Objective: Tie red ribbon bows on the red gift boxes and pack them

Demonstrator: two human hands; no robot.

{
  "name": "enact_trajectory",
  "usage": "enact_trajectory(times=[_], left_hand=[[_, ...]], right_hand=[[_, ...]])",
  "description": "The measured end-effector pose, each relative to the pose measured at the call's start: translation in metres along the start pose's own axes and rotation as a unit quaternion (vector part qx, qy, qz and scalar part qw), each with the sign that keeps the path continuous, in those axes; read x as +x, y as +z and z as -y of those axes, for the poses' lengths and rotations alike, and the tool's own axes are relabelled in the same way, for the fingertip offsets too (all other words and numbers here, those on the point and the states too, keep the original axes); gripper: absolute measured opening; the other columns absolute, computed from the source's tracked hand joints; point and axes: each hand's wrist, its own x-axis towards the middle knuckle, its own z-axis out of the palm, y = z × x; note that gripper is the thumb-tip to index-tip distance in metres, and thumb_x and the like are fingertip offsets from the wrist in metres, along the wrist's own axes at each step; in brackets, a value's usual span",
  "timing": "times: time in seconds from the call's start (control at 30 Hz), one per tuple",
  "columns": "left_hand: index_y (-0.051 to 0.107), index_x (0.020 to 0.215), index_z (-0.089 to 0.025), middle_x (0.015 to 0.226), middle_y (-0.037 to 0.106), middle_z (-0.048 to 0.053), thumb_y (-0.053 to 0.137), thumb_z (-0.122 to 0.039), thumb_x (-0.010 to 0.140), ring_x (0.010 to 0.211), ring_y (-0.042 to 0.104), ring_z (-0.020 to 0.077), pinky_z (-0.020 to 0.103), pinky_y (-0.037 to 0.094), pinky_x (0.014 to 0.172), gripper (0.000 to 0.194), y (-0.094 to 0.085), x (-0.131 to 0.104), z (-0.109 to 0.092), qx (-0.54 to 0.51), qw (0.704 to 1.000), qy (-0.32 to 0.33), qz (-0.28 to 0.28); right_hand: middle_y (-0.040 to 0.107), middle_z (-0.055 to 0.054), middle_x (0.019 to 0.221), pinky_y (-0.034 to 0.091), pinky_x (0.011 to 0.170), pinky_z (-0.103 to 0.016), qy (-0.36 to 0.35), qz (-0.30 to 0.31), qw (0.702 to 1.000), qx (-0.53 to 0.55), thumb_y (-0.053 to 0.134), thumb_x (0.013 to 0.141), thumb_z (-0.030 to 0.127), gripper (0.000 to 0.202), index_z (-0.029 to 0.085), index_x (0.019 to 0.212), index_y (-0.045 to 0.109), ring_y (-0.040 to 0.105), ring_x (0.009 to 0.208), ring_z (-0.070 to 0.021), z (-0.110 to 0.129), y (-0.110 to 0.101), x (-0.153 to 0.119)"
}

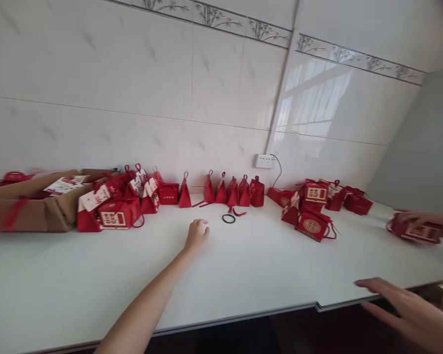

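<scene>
My left hand (197, 234) hovers over the middle of the white table, near a black ring (229, 219) and a loose red ribbon (239, 212). Its fingers are loosely bent, the thumb stands apart, and nothing shows between them. At the lower right, my right hand (398, 302) is blurred, its fingers stretched out and apart over the table's front edge, holding nothing. Small red cone-shaped gift boxes (233, 191) with loops on top stand in a row by the wall. A red box with a round gold pattern (312, 225) lies right of centre.
Another person's hand (417, 218) grips a red box (423, 233) at the far right. A brown carton (55, 214) and several red boxes (120, 215) stand at the left. More red boxes (315, 193) are piled at the back right, near a wall socket (265, 161) with a cable.
</scene>
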Motion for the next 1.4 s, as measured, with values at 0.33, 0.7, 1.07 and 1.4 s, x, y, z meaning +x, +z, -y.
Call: enact_trajectory(times=[0.33,0.7,1.07,1.4], left_hand=[[0.041,0.125,-0.008,0.140,0.037,0.023,0.052,-0.010,0.075,0.133,0.030,0.0352,0.051,0.032,0.103,0.051,-0.080,-0.023,0.110,0.161,0.941,-0.213,-0.210],[0.019,0.136,-0.009,0.138,0.033,0.026,0.070,-0.040,0.066,0.131,0.033,0.0371,0.053,0.035,0.100,0.093,-0.123,-0.024,0.164,0.125,0.826,-0.392,-0.384],[0.033,0.125,-0.023,0.140,0.026,0.015,0.074,-0.046,0.055,0.130,0.030,0.0382,0.053,0.026,0.104,0.084,-0.130,-0.017,0.169,0.090,0.787,-0.491,-0.363],[0.025,0.118,-0.024,0.145,0.021,0.017,0.078,-0.026,0.049,0.137,0.020,0.0335,0.054,0.027,0.106,0.087,-0.125,-0.031,0.128,0.047,0.837,-0.394,-0.376]], right_hand=[[0.057,-0.008,0.116,0.053,0.078,-0.039,-0.330,0.061,0.935,0.115,0.037,0.090,0.032,0.025,0.024,0.096,0.060,0.064,0.085,-0.0192,0.239,0.105,0.153],[0.058,-0.008,0.100,0.053,0.070,-0.033,-0.287,0.066,0.917,0.270,0.036,0.089,0.030,0.025,0.022,0.081,0.058,0.061,0.076,-0.0168,0.257,0.144,0.185],[0.055,-0.007,0.103,0.051,0.074,-0.035,-0.275,0.105,0.916,0.274,0.037,0.088,0.031,0.023,0.022,0.081,0.057,0.059,0.077,-0.0169,0.256,0.142,0.186],[0.056,-0.007,0.096,0.052,0.077,-0.038,-0.278,0.086,0.893,0.343,0.047,0.082,0.030,0.017,0.021,0.073,0.057,0.060,0.078,-0.0186,0.259,0.142,0.187]])
